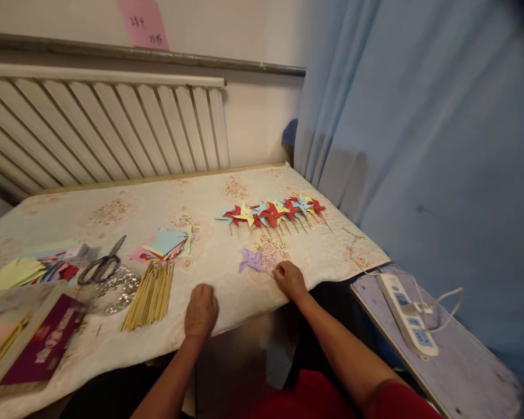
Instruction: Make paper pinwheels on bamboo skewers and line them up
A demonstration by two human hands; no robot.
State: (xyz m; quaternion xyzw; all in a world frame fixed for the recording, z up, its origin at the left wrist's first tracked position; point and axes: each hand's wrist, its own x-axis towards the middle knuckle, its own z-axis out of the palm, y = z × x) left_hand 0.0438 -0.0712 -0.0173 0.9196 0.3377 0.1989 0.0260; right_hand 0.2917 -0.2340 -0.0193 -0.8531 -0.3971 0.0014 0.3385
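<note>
A purple paper pinwheel [252, 259] lies low over the flowered tablecloth, its stick leading into my right hand [290, 279]. My right fingers are closed around the end of that stick. My left hand [201, 311] rests with curled fingers near the front edge of the table, and nothing shows in it. Just left of it lies a bundle of thin wooden sticks [151, 295]. Beyond the purple pinwheel, a row of finished pinwheels [271, 214] in red, yellow and blue lies with sticks pointing toward me.
A stack of coloured paper [166, 241] sits behind the sticks. Scissors [100, 267] rest by a heap of small metal fasteners [117, 291]. Left front holds a purple box [43, 343]. A power strip [406, 314] lies on a board at right, beside a blue curtain [419, 145].
</note>
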